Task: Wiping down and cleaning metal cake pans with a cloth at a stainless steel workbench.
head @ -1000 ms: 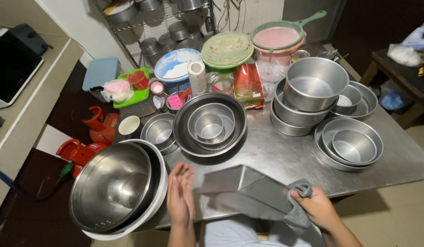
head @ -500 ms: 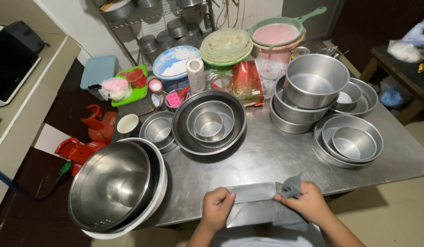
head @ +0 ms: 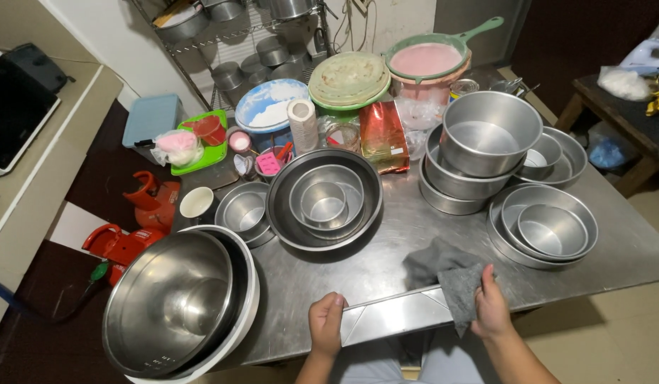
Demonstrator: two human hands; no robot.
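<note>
A flat rectangular metal tray (head: pixel 390 318) lies along the front edge of the steel table (head: pixel 407 235). My left hand (head: pixel 325 326) grips the tray's left end, thumb over its rim. My right hand (head: pixel 490 309) presses a grey cloth (head: pixel 443 269) against the tray's right end. The cloth drapes partly over the tray and partly onto the table top. Just beyond my left hand stands a large steel mixing bowl (head: pixel 174 302) nested in a white one.
Nested round cake pans fill the table: a centre stack (head: pixel 323 199), a tall stack (head: pixel 486 135) at back right, another stack (head: pixel 550 227) on the right. Plates, a pink strainer (head: pixel 429 60), jars and a red foil bag (head: pixel 383 135) crowd the back. Red gas fittings (head: pixel 141 213) sit below left.
The tray has come up from below the table edge to lie along it. My left hand shifted to its left end, and the cloth now rests on the table top.
</note>
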